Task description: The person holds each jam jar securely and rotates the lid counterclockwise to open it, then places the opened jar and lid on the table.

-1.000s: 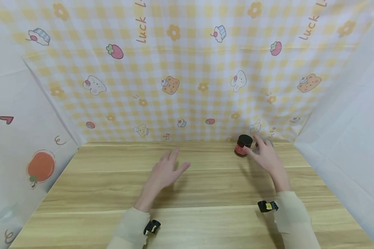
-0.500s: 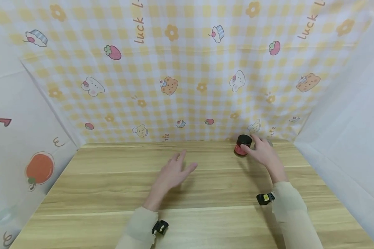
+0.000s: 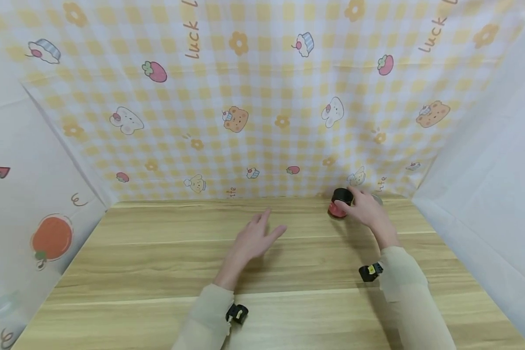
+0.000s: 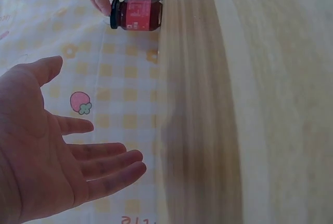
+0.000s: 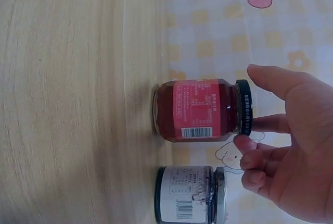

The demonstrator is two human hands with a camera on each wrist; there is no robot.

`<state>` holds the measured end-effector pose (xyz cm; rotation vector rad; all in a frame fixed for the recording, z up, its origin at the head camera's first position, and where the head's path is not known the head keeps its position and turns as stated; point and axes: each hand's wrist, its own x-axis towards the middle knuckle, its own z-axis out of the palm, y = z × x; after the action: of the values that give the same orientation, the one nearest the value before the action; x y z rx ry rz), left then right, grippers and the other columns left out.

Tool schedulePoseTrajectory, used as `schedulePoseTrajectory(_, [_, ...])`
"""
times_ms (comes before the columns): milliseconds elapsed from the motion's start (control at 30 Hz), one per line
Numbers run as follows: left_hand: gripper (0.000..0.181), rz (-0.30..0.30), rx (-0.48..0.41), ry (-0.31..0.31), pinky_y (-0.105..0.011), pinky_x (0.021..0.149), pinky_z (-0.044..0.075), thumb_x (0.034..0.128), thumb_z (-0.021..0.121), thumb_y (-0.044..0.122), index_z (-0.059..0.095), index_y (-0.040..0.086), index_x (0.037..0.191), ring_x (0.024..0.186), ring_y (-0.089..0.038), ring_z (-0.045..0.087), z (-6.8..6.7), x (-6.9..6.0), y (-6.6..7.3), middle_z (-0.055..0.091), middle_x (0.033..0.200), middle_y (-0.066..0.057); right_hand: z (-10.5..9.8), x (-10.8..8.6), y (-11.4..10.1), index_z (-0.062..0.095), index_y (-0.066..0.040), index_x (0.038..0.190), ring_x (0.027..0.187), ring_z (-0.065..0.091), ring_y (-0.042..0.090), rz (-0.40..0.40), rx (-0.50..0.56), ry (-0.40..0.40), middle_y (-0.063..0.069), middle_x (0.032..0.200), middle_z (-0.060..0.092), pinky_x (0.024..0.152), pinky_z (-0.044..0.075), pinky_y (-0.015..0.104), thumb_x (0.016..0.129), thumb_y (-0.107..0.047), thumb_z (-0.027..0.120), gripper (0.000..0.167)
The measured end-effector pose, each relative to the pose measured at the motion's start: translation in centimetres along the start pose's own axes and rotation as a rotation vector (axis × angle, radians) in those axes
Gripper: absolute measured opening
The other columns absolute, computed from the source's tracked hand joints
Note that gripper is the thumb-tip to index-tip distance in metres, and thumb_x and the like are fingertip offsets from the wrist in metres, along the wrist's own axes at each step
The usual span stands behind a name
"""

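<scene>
A glass jar [image 5: 195,110] with a black lid, red label and dark red contents stands upright on the wooden table near the back cloth, right of the middle. My right hand [image 3: 367,210] is at its lid, thumb on one side and fingers on the other. In the right wrist view the thumb looks slightly apart from the lid, and a fingertip lies by its edge. Close beside stands a second jar [image 5: 184,195] with a white label and silvery lid, mostly hidden behind my hand in the head view. My left hand [image 3: 253,239] hovers over the table, fingers extended, holding nothing.
The wooden table [image 3: 166,272] runs back to a yellow checked cloth [image 3: 262,97] that hangs as a wall. White sheets close off the left side [image 3: 35,146] and the right side [image 3: 485,170]. Both jars stand close to the back cloth.
My left hand has moved right across the table. The right hand has shifted slightly left and closer round the black lid. The jar has not visibly moved on the table.
</scene>
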<state>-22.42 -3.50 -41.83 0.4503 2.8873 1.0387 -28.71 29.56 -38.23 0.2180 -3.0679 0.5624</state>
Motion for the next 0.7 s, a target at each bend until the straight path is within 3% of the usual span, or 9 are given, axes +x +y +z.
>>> schedulePoseTrajectory(133, [0.087, 0.003, 0.003, -0.009, -0.060, 0.110, 0.034, 0.0983, 0.039, 0.070, 0.026, 0.009, 0.160, 0.141, -0.043, 0.037, 0.5, 0.7, 0.0, 0.034, 0.156, -0.027, 0.3, 0.5, 0.2, 0.029, 0.004, 0.155, 0.133, 0.034, 0.059, -0.002, 0.012, -0.002, 0.042, 0.149, 0.030, 0.101, 0.035, 0.072, 0.101, -0.056, 0.051, 0.084])
schedulePoseTrajectory(267, [0.083, 0.002, -0.009, -0.017, -0.060, 0.110, 0.034, 0.1000, 0.043, 0.064, 0.026, 0.008, 0.160, 0.141, -0.044, 0.037, 0.7, 1.3, 0.4, 0.034, 0.156, -0.026, 0.5, 0.9, 0.4, 0.031, 0.005, 0.154, 0.134, 0.034, 0.058, -0.004, 0.031, 0.016, 0.042, 0.150, 0.029, 0.102, 0.035, 0.071, 0.100, -0.056, 0.052, 0.084])
schedulePoseTrajectory(700, [0.088, -0.001, -0.046, -0.088, -0.061, 0.110, 0.033, 0.0981, 0.041, 0.069, 0.021, 0.011, 0.161, 0.142, -0.045, 0.035, 1.6, 2.7, 1.7, 0.030, 0.158, -0.027, 0.4, 1.5, 0.1, 0.033, 0.006, 0.153, 0.137, 0.032, 0.056, 0.022, 0.008, 0.004, 0.038, 0.152, 0.031, 0.106, 0.033, 0.067, 0.101, -0.056, 0.048, 0.082])
